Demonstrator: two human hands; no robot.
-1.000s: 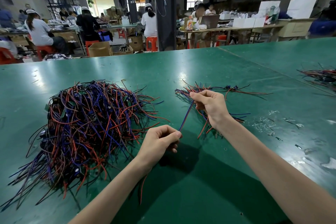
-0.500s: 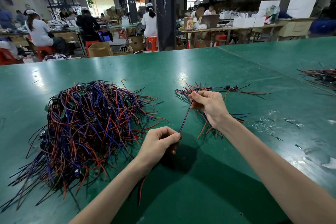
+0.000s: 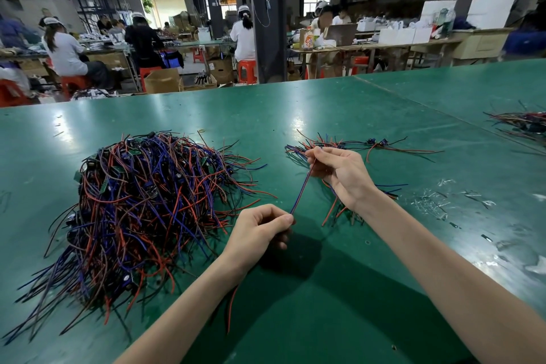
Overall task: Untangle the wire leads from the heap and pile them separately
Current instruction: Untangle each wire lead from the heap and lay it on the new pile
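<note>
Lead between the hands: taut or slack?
Taut: the lead runs straight, no sag, between the left hand and the right hand, both pinching it.

Single view, head-worn, wide-angle, edges bowed. Looks forward and down across the green surface (image 3: 339, 115). Forearms (image 3: 183, 319) enter from the bottom edge. Left hand (image 3: 260, 230) and right hand (image 3: 339, 174) sit close, mid-frame. Workshop hall (image 3: 384, 9) fills the top third, far off.

Green table (image 3: 295, 115), seated workers (image 3: 66, 53) behind, red stools (image 3: 246, 65), cardboard box (image 3: 162, 81), dark pillar (image 3: 270, 38)
</note>
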